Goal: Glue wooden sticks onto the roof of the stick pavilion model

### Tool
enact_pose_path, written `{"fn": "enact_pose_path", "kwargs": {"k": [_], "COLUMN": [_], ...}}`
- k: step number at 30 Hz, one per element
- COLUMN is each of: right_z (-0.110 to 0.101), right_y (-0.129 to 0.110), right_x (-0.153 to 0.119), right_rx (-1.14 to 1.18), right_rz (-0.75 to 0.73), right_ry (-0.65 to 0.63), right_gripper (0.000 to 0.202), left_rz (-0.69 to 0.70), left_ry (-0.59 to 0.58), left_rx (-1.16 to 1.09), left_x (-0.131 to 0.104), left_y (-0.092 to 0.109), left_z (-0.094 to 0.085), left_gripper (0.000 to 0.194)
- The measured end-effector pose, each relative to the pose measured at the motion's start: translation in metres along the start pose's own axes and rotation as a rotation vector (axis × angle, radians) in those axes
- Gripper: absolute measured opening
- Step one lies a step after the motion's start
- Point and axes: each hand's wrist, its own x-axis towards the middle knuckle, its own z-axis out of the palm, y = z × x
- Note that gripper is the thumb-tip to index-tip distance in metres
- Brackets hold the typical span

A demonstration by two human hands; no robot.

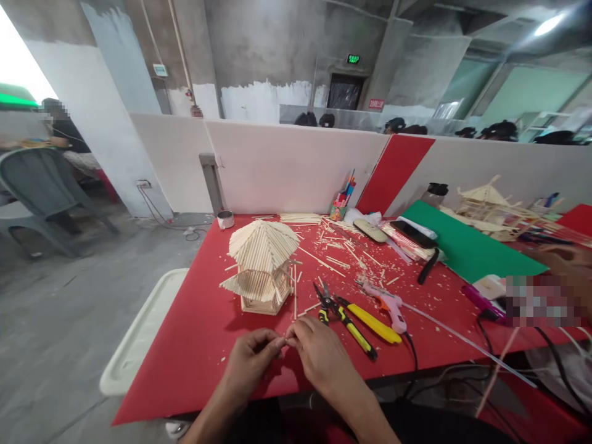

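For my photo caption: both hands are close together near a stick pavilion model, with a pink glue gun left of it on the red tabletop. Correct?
Not quite: the head view shows the pink glue gun right of the stick pavilion model, not left. It does lie on the red tabletop, and the left hand and right hand are close together near the model.

From close by the counter [185, 357] at six o'clock, the head camera faced forward and down toward twelve.
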Motion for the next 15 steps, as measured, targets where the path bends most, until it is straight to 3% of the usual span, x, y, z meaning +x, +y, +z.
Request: {"fn": "enact_pose_path", "kwargs": {"k": [4,6,8,10,13,15], "right_z": [-0.017,-0.026,-0.035,-0.041,-0.038,-0.029], "right_y": [0.006,0.023,0.051,0.082,0.112,0.111], "right_x": [-0.008,-0.012,-0.016,-0.022,-0.032,-0.038], "right_rx": [0.124,0.114,-0.008,-0.084,-0.146,-0.179], "right_rz": [-0.038,0.086,0.337,0.485,0.583,0.552], "right_ry": [-0.004,0.090,0.312,0.432,0.486,0.442], "right_gripper": [0.019,0.025,0.034,0.040,0.041,0.043], "left_rz": [-0.141,-0.168,-0.171,-0.177,-0.174,-0.156], "left_ry": [-0.152,-0.176,-0.149,-0.116,-0.053,-0.007], "left_rx": [-0.178,-0.250,-0.326,-0.397,-0.504,-0.569], "left_x": [-0.002,-0.002,-0.002,-0.001,0.001,0.004], "left_y": [0.004,0.006,0.010,0.014,0.015,0.014], "left_z": [0.006,0.011,0.019,0.028,0.041,0.048], "left_gripper": [0.037,0.037,0.035,0.035,0.036,0.037]}}
